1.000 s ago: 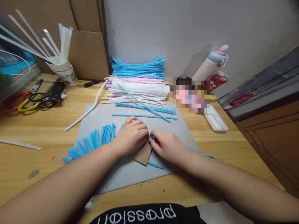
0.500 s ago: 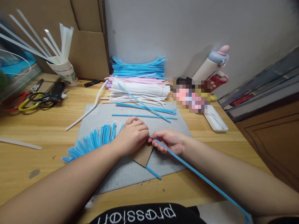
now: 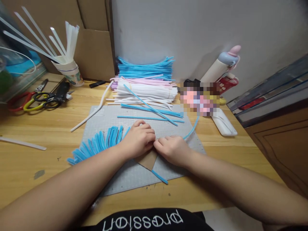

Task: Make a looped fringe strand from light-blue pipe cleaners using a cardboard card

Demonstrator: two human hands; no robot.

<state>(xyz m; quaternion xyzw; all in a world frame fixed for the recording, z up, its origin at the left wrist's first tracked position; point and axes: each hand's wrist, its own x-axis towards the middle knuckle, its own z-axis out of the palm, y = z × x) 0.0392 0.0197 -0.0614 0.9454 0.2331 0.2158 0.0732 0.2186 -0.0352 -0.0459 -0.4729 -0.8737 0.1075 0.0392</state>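
My left hand [image 3: 138, 139] is closed and presses a brown cardboard piece [image 3: 148, 159] onto the grey cutting mat [image 3: 134, 175]. Right beside it, my right hand [image 3: 171, 149] is closed on a blue pipe cleaner [image 3: 192, 129] that arcs up and away past the hand toward the back right. A short blue end [image 3: 159, 176] sticks out below the cardboard. A fan of bent blue pipe cleaner loops [image 3: 96, 144] lies on the mat left of my left hand.
Stacks of blue, pink and white pipe cleaners [image 3: 144, 81] lie at the back, loose blue ones [image 3: 151, 114] before them. Scissors [image 3: 36, 98] and a cup of white strips [image 3: 68, 69] stand at left, a bottle [image 3: 221, 65] and white case [image 3: 223, 123] at right.
The long blue pipe cleaner that trailed toward me at the lower right half a second ago now curves away behind my right hand, which has turned over. My left hand stayed put.
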